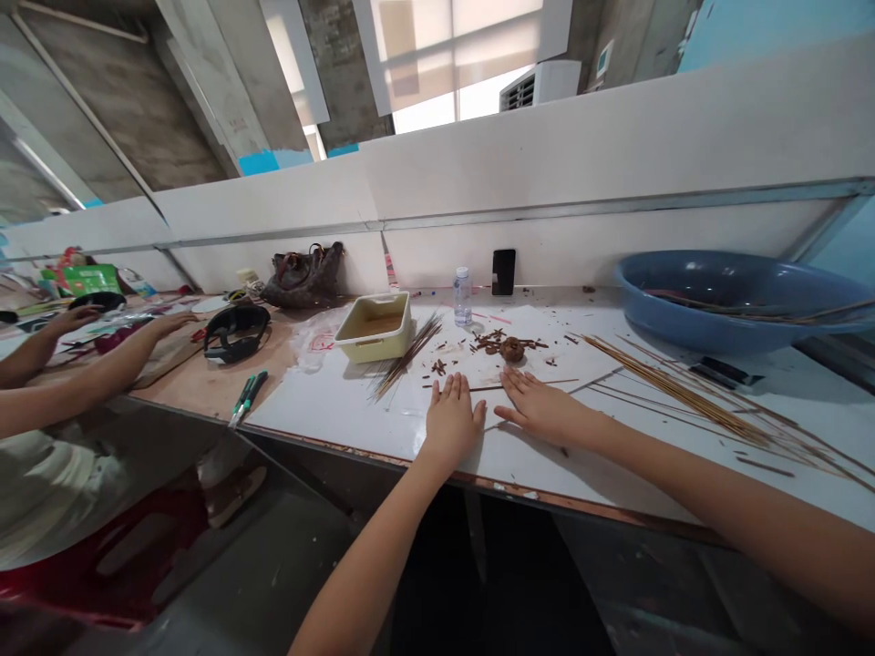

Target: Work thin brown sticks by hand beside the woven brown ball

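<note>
My left hand (pixel 451 417) lies flat and open on the white table (pixel 355 410), fingers stretched forward, holding nothing. My right hand (pixel 540 405) rests flat beside it, also open and empty. A thin brown stick (pixel 499 386) lies across the table just past my fingertips. Beyond it sit a small brown woven ball (pixel 511 348) and scattered short brown stick pieces (pixel 485 342). A bundle of thin sticks (pixel 406 355) lies to the left of them.
A cream tray (pixel 375 326), a small water bottle (pixel 463 296) and a black phone (pixel 504 271) stand behind. A blue basin (pixel 725 296) and long sticks (pixel 690 396) lie right. At left, another person's arms (pixel 88 364), a black headset (pixel 236 330), a handbag (pixel 304 273), green-handled tools (pixel 247 396).
</note>
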The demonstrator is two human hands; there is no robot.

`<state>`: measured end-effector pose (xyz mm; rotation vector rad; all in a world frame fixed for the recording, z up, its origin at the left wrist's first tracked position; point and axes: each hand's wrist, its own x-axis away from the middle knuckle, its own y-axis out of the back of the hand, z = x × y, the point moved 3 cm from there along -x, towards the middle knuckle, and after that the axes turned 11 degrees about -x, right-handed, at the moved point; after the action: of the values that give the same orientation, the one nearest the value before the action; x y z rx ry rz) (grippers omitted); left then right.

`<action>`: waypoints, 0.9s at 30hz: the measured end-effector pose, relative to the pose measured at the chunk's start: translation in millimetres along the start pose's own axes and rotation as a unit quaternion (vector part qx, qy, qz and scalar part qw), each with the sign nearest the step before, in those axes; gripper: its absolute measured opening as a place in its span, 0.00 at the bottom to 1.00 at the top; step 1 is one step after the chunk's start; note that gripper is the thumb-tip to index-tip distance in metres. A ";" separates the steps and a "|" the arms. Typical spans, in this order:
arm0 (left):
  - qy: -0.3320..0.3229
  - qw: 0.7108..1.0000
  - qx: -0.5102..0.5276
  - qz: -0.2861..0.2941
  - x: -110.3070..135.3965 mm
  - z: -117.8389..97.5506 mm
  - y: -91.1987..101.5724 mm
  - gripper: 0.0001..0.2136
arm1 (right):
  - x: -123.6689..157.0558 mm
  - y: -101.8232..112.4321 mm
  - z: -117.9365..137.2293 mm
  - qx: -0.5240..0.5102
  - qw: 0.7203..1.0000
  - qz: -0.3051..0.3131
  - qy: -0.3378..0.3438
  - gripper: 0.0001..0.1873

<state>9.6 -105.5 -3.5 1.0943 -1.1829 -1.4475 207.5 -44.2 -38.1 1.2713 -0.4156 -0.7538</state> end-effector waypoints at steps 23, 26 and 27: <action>0.019 1.000 0.007 0.021 -5.2 2.4 0.9 0.34 | -6.1 -4.4 -3.8 -0.004 1.000 -0.004 -0.026 0.53; 0.022 1.000 0.009 0.018 -2.5 2.6 1.5 0.34 | -3.5 -5.0 -1.4 0.006 1.000 -0.012 -0.026 0.55; 0.014 1.000 0.008 0.014 4.6 2.1 -1.0 0.34 | 3.1 -7.1 0.2 0.010 1.000 -0.016 -0.022 0.55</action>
<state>6.7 -109.6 -4.5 1.1014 -1.1874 -1.3986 207.6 -47.3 -45.1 1.2841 -0.4405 -0.8077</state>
